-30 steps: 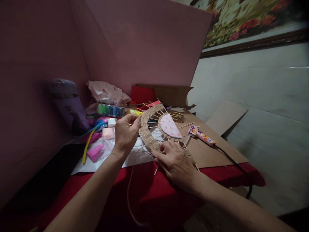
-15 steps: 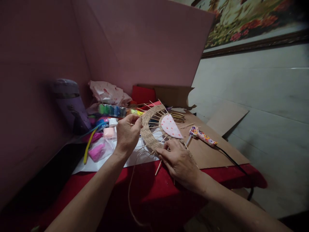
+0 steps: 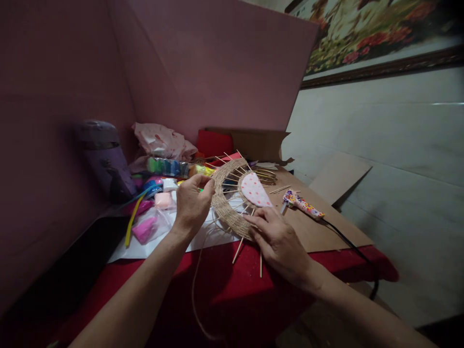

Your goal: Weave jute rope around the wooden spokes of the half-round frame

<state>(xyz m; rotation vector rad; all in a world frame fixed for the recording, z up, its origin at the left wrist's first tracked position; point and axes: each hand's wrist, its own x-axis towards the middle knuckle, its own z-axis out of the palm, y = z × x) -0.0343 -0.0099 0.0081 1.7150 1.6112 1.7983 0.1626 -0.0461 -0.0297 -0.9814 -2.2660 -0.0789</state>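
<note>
A curved band of woven twine (image 3: 225, 205) runs across thin wooden sticks (image 3: 238, 250) that fan out from a half-round piece of white cloth with red dots (image 3: 254, 190). My left hand (image 3: 193, 198) is closed in a pinch at the band's left edge; its fingertips hide what lies between them. Over the lower right part of the band, my right hand (image 3: 277, 237) grips the woven piece between thumb and fingers. A loose strand of twine (image 3: 195, 295) trails from the work down over the red cloth.
A flower-patterned glue gun (image 3: 303, 205) with a black cord lies on brown cardboard (image 3: 337, 234) at the right. Left of the work are bags of coloured clay (image 3: 145, 229) and a purple bottle (image 3: 105, 162). A red cloth (image 3: 232, 280) hangs over the front edge.
My right hand has shifted slightly right and up along the woven piece, uncovering more of the lower band and a stick below. My left hand stays at the left edge.
</note>
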